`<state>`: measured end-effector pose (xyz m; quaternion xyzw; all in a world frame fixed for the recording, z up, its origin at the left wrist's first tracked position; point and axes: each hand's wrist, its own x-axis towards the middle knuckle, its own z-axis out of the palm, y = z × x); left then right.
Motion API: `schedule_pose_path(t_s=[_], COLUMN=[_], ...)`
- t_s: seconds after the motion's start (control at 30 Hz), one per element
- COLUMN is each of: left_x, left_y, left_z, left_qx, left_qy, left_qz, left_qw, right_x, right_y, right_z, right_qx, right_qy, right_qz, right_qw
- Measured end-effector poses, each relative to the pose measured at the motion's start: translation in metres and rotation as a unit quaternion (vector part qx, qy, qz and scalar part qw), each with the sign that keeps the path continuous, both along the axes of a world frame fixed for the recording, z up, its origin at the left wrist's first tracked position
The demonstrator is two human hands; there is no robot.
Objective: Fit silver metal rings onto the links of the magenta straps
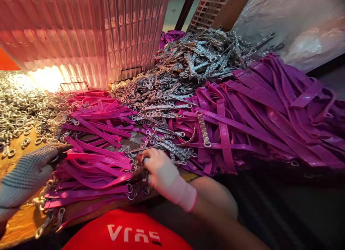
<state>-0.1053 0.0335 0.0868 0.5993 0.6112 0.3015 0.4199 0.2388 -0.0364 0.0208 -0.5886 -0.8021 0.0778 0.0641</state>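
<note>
So my right hand [161,172], in a thin white glove, is down on the near edge of the workbench [18,221] with the fingers curled together around the ring end of a magenta strap [107,181]. Looks like I'm pinching the small metal ring [131,188] and the bit of chain there, though the fingertips are tucked under, so I can't say exactly which piece is in the grip. That strap sits on top of a little stack of straps [91,160] just left of the hand, all lying roughly parallel with their ring ends toward me.

My left hand [25,178], in a grey knit glove, lies at the far-left end of that stack, touching or almost touching the strap tips. Can't tell if it's closed on anything; the fingers run under the straps.

Right behind the right hand is a scatter of short metal chain links [172,149], which grows into a big heap of chains [194,59] further back. To the right is a much larger pile of purple straps [269,110]. Off to the left there's a spread of loose rings [16,110], and a ribbed translucent pink crate [81,34] stands at the back.

What worries me: everything here snags. Pull the strap up and the ring could hook a neighbouring chain and drag a clump along, or tip the sorted stack off the bench edge, since it's already sitting right at the lip. Glove fabric catching on a link seems likely too.
</note>
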Motion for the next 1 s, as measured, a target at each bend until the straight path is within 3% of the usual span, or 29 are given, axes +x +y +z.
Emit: schedule_pose_path(t_s=[0.07, 0.13, 0.27, 0.37, 0.43, 0.53, 0.63, 0.73, 0.8, 0.87, 0.93, 1.0], left_x=[0.019, 0.043, 0.084, 0.1, 0.105, 0.114, 0.126, 0.131, 0.127, 0.12, 0.111, 0.105], left_y=[-0.011, -0.02, -0.028, -0.027, -0.025, -0.024, -0.026, -0.029, -0.029, -0.029, -0.029, -0.03], left_z=[-0.013, -0.025, -0.041, -0.051, -0.057, -0.065, -0.067, -0.067, -0.068, -0.07, -0.073, -0.076], left_qx=[-0.055, -0.164, -0.322, -0.377, -0.405, -0.41, -0.386, -0.37, -0.377, -0.4, -0.427, -0.441], left_qy=[0.003, -0.086, -0.334, -0.44, -0.47, -0.457, -0.423, -0.412, -0.43, -0.472, -0.514, -0.531], left_qz=[-0.01, -0.015, -0.072, -0.102, -0.106, -0.086, -0.071, -0.09, -0.105, -0.115, -0.126, -0.134], left_qw=[0.998, 0.983, 0.883, 0.809, 0.777, 0.784, 0.817, 0.828, 0.813, 0.777, 0.733, 0.711], right_x=[0.023, 0.049, 0.085, 0.101, 0.112, 0.128, 0.138, 0.139, 0.139, 0.141, 0.14, 0.131], right_y=[0.012, 0.026, 0.045, 0.044, 0.042, 0.045, 0.054, 0.063, 0.068, 0.073, 0.075, 0.072], right_z=[0.001, 0.002, 0.008, 0.018, 0.023, 0.024, 0.019, 0.014, 0.014, 0.017, 0.02, 0.022], right_qx=[-0.003, -0.015, -0.027, 0.057, 0.12, 0.137, 0.098, 0.065, 0.052, 0.047, 0.073, 0.131], right_qy=[-0.01, -0.057, -0.186, -0.25, -0.266, -0.257, -0.213, -0.179, -0.174, -0.172, -0.169, -0.138], right_qz=[-0.059, -0.127, -0.166, -0.165, -0.22, -0.312, -0.332, -0.363, -0.388, -0.4, -0.408, -0.4], right_qw=[0.998, 0.99, 0.968, 0.952, 0.931, 0.905, 0.914, 0.912, 0.904, 0.899, 0.894, 0.897])
